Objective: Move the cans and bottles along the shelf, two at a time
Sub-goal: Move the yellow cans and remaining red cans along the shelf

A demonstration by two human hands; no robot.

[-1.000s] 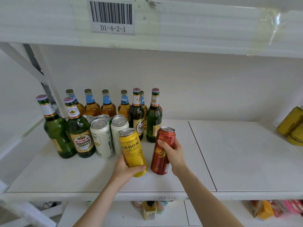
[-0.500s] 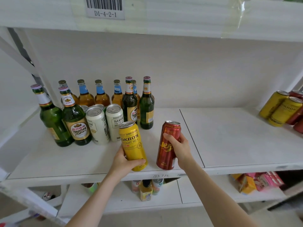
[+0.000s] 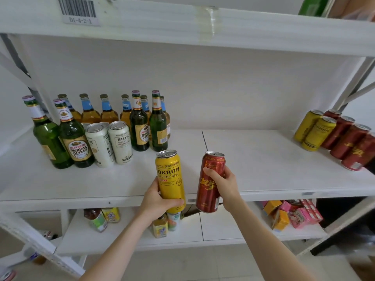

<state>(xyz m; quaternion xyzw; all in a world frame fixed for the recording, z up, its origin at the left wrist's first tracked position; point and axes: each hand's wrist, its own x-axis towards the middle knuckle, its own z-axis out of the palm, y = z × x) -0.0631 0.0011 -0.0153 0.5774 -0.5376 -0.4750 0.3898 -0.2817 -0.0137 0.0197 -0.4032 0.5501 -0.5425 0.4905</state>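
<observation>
My left hand (image 3: 157, 199) grips a yellow beer can (image 3: 170, 177) round its lower part, and my right hand (image 3: 223, 184) grips a red can (image 3: 210, 191) round its middle. Both cans are upright and lifted in front of the white shelf's (image 3: 253, 169) front edge, near its middle. On the shelf's left stand green bottles (image 3: 71, 136), amber bottles with blue neck labels (image 3: 89, 112) and white cans (image 3: 119, 138). At the far right stand yellow cans (image 3: 317, 132) and red cans (image 3: 349, 141).
An upper shelf board with a barcode label (image 3: 78, 10) runs overhead. The lower shelf holds small bottles (image 3: 97, 219) and colourful cartons (image 3: 292, 214). A slanted white brace (image 3: 353, 84) crosses the right end. The shelf's middle stretch is bare.
Both hands have carried their cans to the right and toward me, off the shelf surface. The view has swung right, bringing the cans at the far right into sight.
</observation>
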